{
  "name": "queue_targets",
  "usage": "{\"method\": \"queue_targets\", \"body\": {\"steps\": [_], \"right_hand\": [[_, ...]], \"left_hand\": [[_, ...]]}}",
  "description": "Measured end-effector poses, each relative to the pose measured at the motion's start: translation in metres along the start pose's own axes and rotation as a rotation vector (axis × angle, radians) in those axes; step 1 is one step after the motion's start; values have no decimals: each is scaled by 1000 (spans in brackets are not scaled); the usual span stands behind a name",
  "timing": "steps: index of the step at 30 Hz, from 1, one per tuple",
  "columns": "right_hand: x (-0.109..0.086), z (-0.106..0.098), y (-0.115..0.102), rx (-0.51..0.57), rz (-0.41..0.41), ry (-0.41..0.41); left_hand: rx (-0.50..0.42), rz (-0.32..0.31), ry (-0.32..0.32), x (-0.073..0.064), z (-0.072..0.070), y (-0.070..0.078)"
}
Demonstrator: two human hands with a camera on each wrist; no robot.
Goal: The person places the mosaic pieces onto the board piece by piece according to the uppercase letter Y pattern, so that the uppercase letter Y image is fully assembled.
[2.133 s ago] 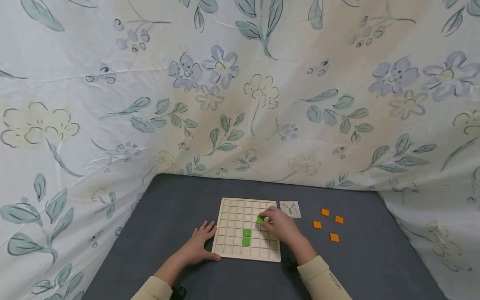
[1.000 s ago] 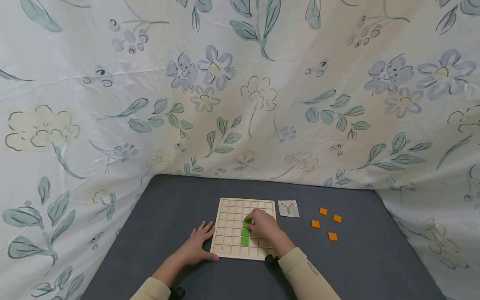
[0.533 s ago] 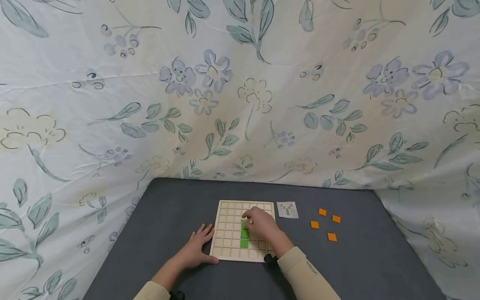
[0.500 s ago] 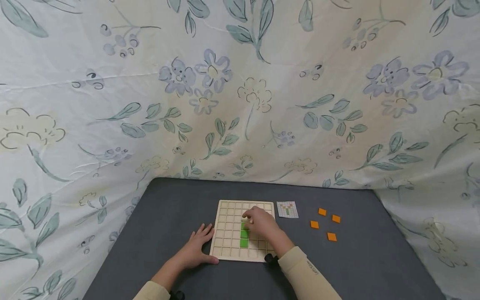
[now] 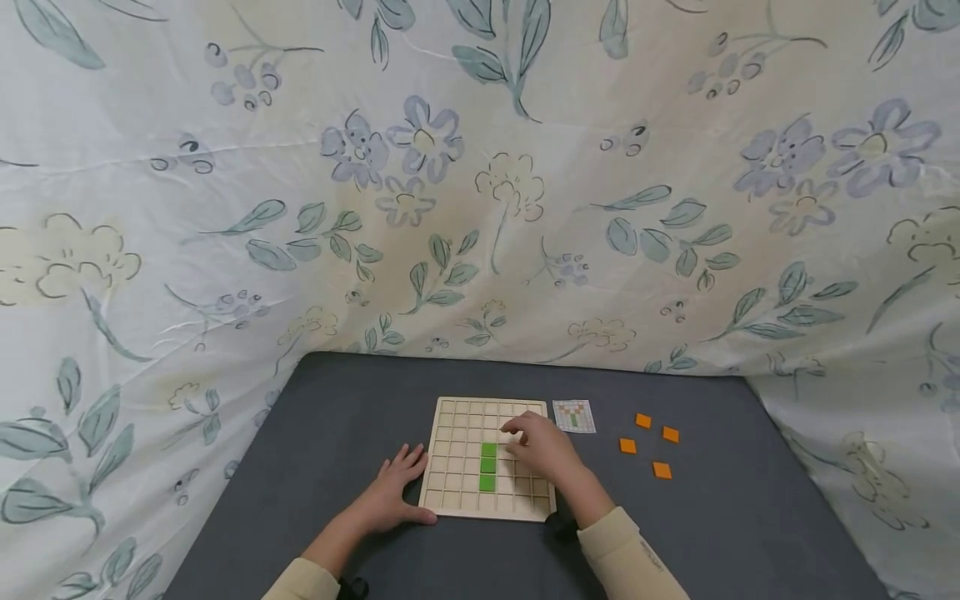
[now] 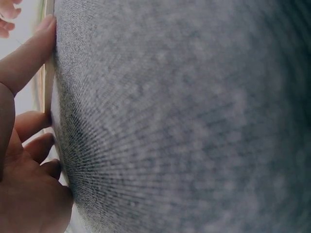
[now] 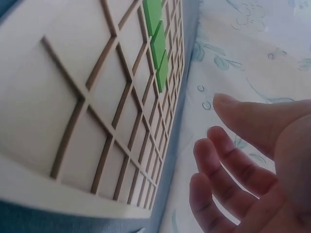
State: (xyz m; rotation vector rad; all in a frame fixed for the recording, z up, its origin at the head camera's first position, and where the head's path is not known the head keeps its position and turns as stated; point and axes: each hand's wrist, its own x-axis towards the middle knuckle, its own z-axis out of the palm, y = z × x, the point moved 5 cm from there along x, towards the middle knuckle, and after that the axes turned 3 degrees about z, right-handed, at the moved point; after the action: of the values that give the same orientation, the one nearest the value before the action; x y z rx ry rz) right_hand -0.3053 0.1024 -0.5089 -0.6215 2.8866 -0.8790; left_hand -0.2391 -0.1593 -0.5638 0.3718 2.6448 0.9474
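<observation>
A pale wooden grid board point(image 5: 453, 479) lies flat on the dark table. Three green square tiles point(image 5: 488, 466) sit in a column of its cells, one behind another; in the right wrist view the green tiles point(image 7: 158, 43) stand a little above the grid ridges. My left hand point(image 5: 393, 490) rests at the board's left edge, fingers spread, thumb at the near left corner. In the left wrist view the left hand's thumb point(image 6: 34, 53) touches the board's side. My right hand point(image 5: 546, 446) hovers over the board's right half, fingers loosely bent, nothing between them.
Right of the board lies a small printed pattern card point(image 5: 573, 417). Several orange square tiles point(image 5: 662, 471) lie scattered farther right on the dark table point(image 5: 360, 400). A floral cloth point(image 5: 525, 292) hangs behind and at both sides.
My right hand brought a green tile left to the far end of the green column, let go of it and drew back to the right. The left hand has stayed at the board's edge.
</observation>
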Motion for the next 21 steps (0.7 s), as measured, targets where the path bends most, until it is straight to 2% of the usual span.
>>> {"method": "queue_targets", "body": {"steps": [8,15,21], "right_hand": [[-4,-8,19,11,62,58],[-6,-20,34,24,70,86],[-3,-31,56,4,100,138]], "left_hand": [[0,12,19,10,1,-5],[0,5,29,18,1,-10],[-17,16,38,26,-3,-9]]}}
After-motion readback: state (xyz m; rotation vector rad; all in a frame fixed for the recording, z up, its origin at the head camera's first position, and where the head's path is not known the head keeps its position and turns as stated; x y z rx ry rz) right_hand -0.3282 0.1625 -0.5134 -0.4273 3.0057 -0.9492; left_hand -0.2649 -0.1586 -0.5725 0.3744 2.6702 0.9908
